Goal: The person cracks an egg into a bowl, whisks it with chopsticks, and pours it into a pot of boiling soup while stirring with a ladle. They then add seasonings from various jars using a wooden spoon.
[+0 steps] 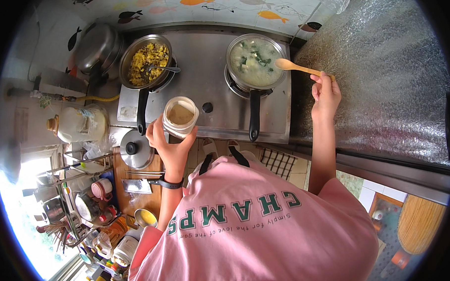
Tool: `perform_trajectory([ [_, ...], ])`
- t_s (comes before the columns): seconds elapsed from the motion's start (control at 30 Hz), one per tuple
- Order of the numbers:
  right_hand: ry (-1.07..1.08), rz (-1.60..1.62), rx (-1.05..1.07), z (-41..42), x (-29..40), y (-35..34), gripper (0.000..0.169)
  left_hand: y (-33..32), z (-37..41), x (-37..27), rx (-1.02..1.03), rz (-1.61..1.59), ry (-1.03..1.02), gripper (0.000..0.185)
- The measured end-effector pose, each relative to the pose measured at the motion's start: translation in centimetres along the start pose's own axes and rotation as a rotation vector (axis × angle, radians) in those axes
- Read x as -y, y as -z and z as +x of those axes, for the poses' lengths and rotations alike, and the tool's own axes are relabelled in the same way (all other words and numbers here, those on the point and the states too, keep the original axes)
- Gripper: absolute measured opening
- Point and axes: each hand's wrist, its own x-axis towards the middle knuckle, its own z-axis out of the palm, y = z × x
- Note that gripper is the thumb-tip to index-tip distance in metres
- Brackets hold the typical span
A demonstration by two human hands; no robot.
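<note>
My left hand [173,146] holds an open jar [181,116] of brownish powder near the front of the steel gas stove [200,63]. Between the fingers of my right hand [325,94] is the handle of a wooden spoon [298,67]. The spoon's bowl hangs over the right rim of a saucepan [257,61] of pale soup with green leaves and white pieces. On the left burner stands a frying pan [145,63] of yellow scrambled egg with dark bits. A metal spoon [165,69] rests in that pan, its handle over the rim.
Left of the stove are a large plastic bottle [77,125], a pot lid [137,149] and a cleaver [136,186] on a wooden cutting board [130,208]. A bowl of yellow liquid [146,217] sits nearby. Foil-like sheeting [375,75] covers the right side. Both pan handles point towards me.
</note>
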Motion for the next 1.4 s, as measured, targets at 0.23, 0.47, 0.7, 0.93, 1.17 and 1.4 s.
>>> perform_trajectory([
  [0.23, 0.020, -0.005, 0.034, -0.3, -0.6, -0.6, 0.012, 0.5, -0.9, 0.4, -0.045, 0.010, -0.001, 0.079],
  [0.47, 0.032, 0.050, 0.133, 0.7, -1.1, -4.7, 0.011, 0.9, -1.5, 0.4, -0.071, 0.011, 0.007, 0.079],
  [0.7, 0.171, -0.044, 0.118, 0.3, 0.0, -2.9, 0.012, 1.1, -1.4, 0.0, -0.069, -0.002, -0.007, 0.076],
  [0.93, 0.155, 0.010, 0.208, -3.8, 2.8, -3.2, 0.011, 0.2, -0.8, -1.7, -0.029, -0.025, -0.064, 0.073],
  [1.17, 0.203, 0.043, 0.666, -14.0, 5.2, -5.2, 0.008, -0.4, -0.8, -3.5, 0.026, -0.087, -0.117, 0.074],
  [1.4, 0.428, -0.210, 0.741, -16.6, 2.7, -6.8, 0.013, -0.4, -1.0, -4.2, 0.032, -0.049, -0.211, 0.080],
])
